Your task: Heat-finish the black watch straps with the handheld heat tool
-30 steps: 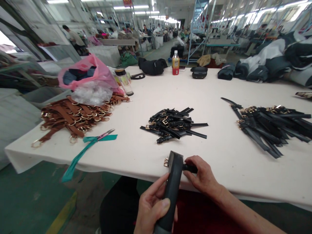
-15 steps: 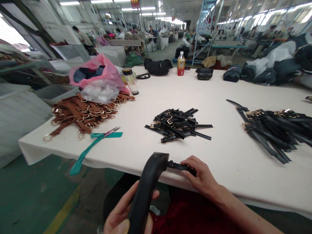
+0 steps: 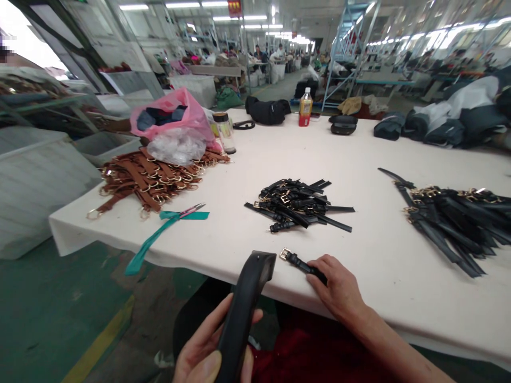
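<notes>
A wide black strap (image 3: 244,303), bent over at its upper end, is held upright by my left hand (image 3: 211,346), whose fingers wrap round it at the table's front edge. My right hand (image 3: 337,282) grips a short black buckle strap (image 3: 297,260) just above the tabletop. Its gold buckle points left, apart from the wide strap's end. Beyond both hands lies a small pile of black buckle straps (image 3: 297,205). A larger heap of black straps with gold fittings (image 3: 459,213) is on the right.
Scissors (image 3: 191,210) with a teal ribbon (image 3: 154,242) lie at the left, near brown straps with gold rings (image 3: 149,178). Behind these sit a pink bag (image 3: 191,114) and a jar (image 3: 224,133). A drink bottle (image 3: 305,109) and dark fabric bundles (image 3: 447,130) stand at the back.
The short strap's buckle end has come away from the wide strap's bent end and now shows. My right hand has shifted slightly right; the view has turned a little left.
</notes>
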{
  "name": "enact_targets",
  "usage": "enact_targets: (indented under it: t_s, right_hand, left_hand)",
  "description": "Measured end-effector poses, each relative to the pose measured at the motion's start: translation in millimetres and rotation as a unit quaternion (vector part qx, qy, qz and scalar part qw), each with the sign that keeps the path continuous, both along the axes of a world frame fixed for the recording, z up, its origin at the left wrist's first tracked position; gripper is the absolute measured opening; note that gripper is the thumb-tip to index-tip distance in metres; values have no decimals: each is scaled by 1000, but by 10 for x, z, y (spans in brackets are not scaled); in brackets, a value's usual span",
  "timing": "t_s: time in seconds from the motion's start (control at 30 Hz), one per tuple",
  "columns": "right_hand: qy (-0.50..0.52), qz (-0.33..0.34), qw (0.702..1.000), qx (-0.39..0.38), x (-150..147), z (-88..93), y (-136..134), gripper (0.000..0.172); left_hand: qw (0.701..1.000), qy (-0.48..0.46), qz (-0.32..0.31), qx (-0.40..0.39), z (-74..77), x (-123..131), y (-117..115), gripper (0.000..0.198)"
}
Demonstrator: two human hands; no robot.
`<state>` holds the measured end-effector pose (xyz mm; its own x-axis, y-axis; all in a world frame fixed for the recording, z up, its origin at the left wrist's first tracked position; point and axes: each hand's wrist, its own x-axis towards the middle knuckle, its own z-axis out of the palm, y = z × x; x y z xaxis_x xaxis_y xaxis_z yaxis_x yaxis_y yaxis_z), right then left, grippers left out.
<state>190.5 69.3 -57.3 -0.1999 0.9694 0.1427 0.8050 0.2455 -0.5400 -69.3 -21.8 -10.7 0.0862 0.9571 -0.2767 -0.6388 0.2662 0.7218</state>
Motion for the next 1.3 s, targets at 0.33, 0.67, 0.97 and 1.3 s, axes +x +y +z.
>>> enact_targets:
  t_s: [0.33, 0.67, 0.97, 1.3]
  right_hand:
    - [-32, -2, 999, 15, 24, 37, 8, 24]
    - [-86, 137, 986, -33, -228, 246, 820, 22]
    - [-105, 293, 950, -27, -255, 267, 1123, 17]
    - [-76, 263, 960, -60, -367, 229, 1113, 10]
  left_hand:
    - [998, -33, -58, 14, -77, 103, 123, 45]
    - [999, -31, -32, 19, -142, 80, 76, 45]
    - [999, -40, -11, 0, -182, 64, 3, 48]
    - [999, -45, 15, 1, -155, 74, -10, 45]
